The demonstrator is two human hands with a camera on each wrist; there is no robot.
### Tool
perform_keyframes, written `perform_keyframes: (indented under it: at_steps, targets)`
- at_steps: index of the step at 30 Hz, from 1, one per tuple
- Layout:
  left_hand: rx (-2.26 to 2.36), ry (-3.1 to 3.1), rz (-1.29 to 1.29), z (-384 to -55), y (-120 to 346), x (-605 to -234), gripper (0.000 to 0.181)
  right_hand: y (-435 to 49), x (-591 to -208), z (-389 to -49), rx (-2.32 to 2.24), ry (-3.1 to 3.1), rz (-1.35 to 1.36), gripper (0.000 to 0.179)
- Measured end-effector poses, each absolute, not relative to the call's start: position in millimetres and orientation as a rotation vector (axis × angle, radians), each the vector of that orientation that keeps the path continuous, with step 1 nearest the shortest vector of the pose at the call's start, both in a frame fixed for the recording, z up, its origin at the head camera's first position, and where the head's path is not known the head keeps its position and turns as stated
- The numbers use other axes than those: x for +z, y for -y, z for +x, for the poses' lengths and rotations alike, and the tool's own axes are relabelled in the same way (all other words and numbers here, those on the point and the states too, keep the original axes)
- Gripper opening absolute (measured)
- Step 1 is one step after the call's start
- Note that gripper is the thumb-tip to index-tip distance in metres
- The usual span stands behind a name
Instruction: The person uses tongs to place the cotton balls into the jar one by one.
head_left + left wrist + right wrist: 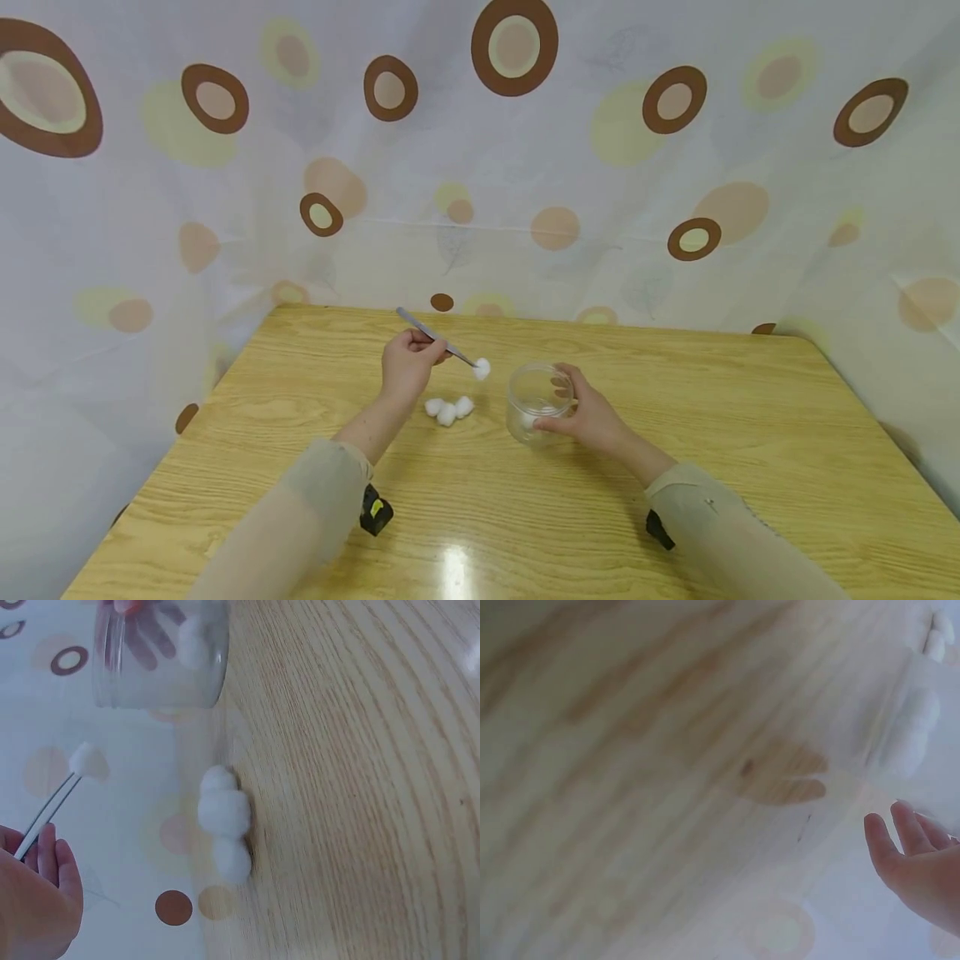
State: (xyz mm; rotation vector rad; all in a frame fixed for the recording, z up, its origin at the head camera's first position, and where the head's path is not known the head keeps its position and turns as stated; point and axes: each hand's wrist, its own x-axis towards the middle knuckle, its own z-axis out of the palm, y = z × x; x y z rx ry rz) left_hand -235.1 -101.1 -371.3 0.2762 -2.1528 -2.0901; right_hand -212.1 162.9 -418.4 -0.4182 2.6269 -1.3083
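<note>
My left hand (pixel 407 367) pinches a pair of metal tweezers (pixel 422 326) between thumb and fingers. A white cotton ball (pixel 482 368) is gripped in the tips, raised over the table just left of a clear round jar (pixel 516 408). My right hand (pixel 596 421) holds that jar around its right side. Through the wall, white cotton (pixel 528 422) shows low inside. Three more cotton balls (pixel 225 814) lie touching in a cluster on the wood in the left wrist view. The right wrist view catches the fingers of my right hand (pixel 922 877) against the jar and cotton (pixel 913 735) inside.
The wooden table (pixel 675 367) spreads under both arms. A patterned cloth (pixel 420 267) hangs behind it and along both sides. Small black devices (pixel 375 510) sit under the wrists, by the pale sleeves (pixel 300 500).
</note>
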Motion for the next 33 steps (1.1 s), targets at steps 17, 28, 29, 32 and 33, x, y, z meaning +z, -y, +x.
perform_keyframes:
  at_steps: [17, 28, 29, 32, 33]
  targets:
    - [-2.134, 2.128, 0.205, -230.5, 91.8, -360.2, 0.008, -158.1, -415.3, -213.2, -0.974, -2.92, -0.505, 0.104]
    - [-2.198, 2.098, 0.221, -230.8, 81.7, -358.8, 0.008, -155.8, -412.8, -212.1, -0.931, -2.986, -0.52, 0.087]
    - [-2.199, 2.101, 0.219, -230.3, 80.6, -358.6, 0.008, -155.8, -412.7, -212.0, -0.94, -2.977, -0.522, 0.087]
    - [-2.194, 2.114, 0.202, -229.4, 77.3, -358.3, 0.009, -156.5, -413.4, -212.5, -0.922, -2.974, -0.534, 0.087]
    - [-2.193, 2.116, 0.193, -229.3, 76.2, -358.3, 0.009, -156.7, -413.8, -212.8, -0.91, -2.978, -0.54, 0.086]
